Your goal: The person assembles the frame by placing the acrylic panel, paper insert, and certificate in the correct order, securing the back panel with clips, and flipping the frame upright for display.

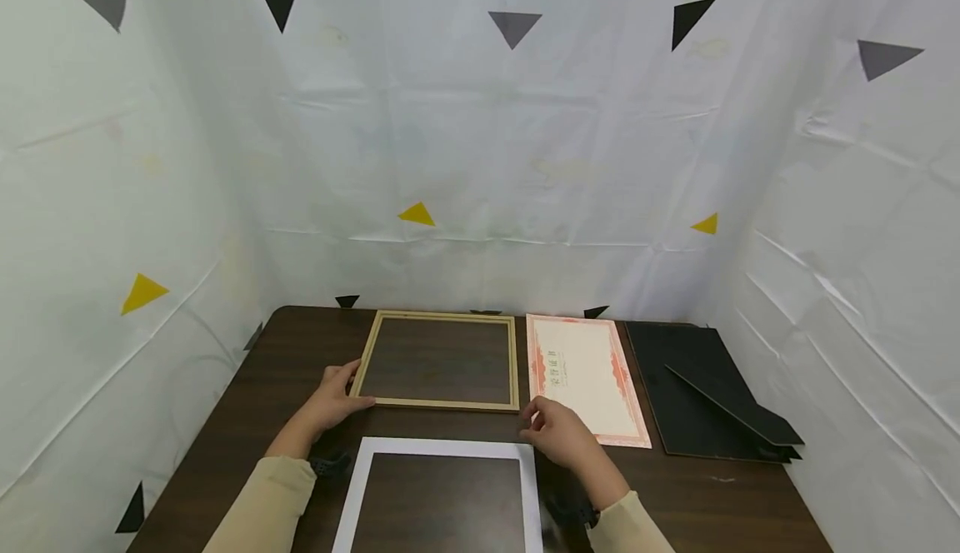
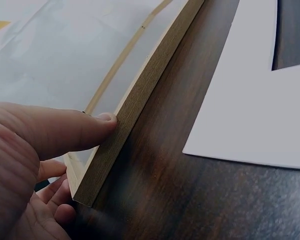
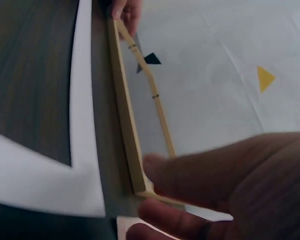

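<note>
A wooden picture frame [image 1: 447, 404] with a pale gold rim lies flat toward the back of the table. My left hand [image 1: 339, 393] grips its near left corner. The left thumb presses the brown outer side of the near bar, with the fingers around the left end in the left wrist view. My right hand [image 1: 561, 434] is just off the near right corner, thumb and fingers apart with nothing between them. In front of the frame lies a white mat board [image 1: 450, 447] with a rectangular opening. The frame's inside mirrors the white curtain in both wrist views.
A certificate sheet [image 1: 588, 370] with a red-pink border lies right of the frame, partly behind my right hand. Farther right is a black backing board [image 1: 675, 411] with its stand flap [image 1: 742, 411] raised. White curtains [image 1: 480, 145] with triangles enclose the dark wooden table [image 1: 277, 353].
</note>
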The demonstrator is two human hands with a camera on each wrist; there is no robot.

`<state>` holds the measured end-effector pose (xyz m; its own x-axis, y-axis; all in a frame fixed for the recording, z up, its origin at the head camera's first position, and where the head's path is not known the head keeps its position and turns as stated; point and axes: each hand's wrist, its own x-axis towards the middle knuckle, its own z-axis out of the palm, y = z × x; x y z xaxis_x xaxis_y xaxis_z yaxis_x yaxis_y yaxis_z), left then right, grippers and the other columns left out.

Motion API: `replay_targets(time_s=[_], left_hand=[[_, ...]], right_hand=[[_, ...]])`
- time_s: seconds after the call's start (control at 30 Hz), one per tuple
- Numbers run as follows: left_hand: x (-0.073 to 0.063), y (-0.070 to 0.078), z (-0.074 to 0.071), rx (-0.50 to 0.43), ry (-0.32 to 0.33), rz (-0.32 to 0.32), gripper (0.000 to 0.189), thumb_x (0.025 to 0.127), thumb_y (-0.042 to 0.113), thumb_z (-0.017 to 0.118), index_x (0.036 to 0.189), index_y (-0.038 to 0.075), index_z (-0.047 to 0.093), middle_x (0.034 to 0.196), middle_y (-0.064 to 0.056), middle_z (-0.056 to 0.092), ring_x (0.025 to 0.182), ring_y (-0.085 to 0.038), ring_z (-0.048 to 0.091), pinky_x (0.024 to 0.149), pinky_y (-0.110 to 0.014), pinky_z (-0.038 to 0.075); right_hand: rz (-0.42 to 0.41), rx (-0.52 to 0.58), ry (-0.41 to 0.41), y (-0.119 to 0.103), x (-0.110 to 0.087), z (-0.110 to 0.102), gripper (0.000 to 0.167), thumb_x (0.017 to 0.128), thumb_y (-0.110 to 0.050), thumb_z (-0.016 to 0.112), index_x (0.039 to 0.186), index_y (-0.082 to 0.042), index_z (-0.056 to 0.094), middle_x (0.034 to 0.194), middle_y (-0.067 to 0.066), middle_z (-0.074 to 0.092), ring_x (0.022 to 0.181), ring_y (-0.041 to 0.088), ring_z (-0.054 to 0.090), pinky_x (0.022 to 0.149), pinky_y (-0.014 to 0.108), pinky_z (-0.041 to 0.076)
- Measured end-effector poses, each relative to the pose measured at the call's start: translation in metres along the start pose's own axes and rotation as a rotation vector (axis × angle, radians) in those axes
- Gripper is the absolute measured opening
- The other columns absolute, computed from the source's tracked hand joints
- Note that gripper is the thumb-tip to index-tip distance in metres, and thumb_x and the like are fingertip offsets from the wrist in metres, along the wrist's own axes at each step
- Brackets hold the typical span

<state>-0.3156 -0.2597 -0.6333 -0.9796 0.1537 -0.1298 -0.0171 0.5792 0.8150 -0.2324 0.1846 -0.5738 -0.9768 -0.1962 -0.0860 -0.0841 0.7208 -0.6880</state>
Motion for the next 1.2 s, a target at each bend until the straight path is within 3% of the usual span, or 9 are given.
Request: replay_targets(time_s=[0.2,0.3,0.6,0.83,1.2], left_hand=[[-0.001,-0.002,-0.001,-0.011,0.004,0.002,0.101,0.096,0.032,0.087,0.172,0.003,0.026,0.151,-0.027,0.03,0.13,-0.042,0.047,0.113,-0.056,0.042],[-0.002,-0.003,-0.002,-0.003,-0.003,-0.003,0.1,0.096,0.032,0.087,0.172,0.004,0.028,0.151,-0.025,0.031,0.128,-0.04,0.049,0.11,-0.053,0.043],[-0.001,-0.001,-0.002,-0.019,-0.003,0.005,0.099,0.097,0.033,0.086,0.172,0.006,0.028,0.151,-0.025,0.031,0.128,-0.041,0.051,0.108,-0.051,0.046],[-0.002,0.0,-0.003,-0.016,-0.004,0.013,0.098,0.097,0.029,0.085,0.172,0.004,0.027,0.153,-0.027,0.03,0.131,-0.042,0.051,0.111,-0.054,0.045],[-0.004,0.001,-0.002,-0.002,-0.007,-0.011,0.099,0.097,0.029,0.086,0.172,0.005,0.026,0.154,-0.026,0.029,0.132,-0.042,0.05,0.112,-0.055,0.044]], right_hand=[[-0.091,-0.056,-0.161,0.026,-0.015,0.008,0.073,0.08,-0.03,0.1,0.13,-0.002,0.055,0.112,0.013,0.056,0.099,0.024,0.059,0.085,0.044,0.052],[-0.129,-0.06,-0.205,0.036,-0.022,0.011,0.087,0.075,-0.036,0.103,0.135,-0.004,0.049,0.121,0.013,0.051,0.111,0.025,0.057,0.093,0.045,0.053],[-0.187,-0.026,-0.194,0.041,-0.025,0.01,0.079,0.077,-0.034,0.102,0.136,-0.011,0.054,0.116,0.009,0.049,0.107,0.022,0.05,0.087,0.037,0.049],[-0.213,-0.05,-0.212,0.039,-0.029,0.006,0.096,0.072,-0.036,0.103,0.152,-0.014,0.055,0.111,0.009,0.046,0.097,0.021,0.045,0.08,0.03,0.042],[-0.217,-0.07,-0.229,0.037,-0.028,0.007,0.096,0.067,-0.034,0.106,0.145,-0.013,0.055,0.115,0.009,0.049,0.101,0.021,0.05,0.084,0.031,0.046]])
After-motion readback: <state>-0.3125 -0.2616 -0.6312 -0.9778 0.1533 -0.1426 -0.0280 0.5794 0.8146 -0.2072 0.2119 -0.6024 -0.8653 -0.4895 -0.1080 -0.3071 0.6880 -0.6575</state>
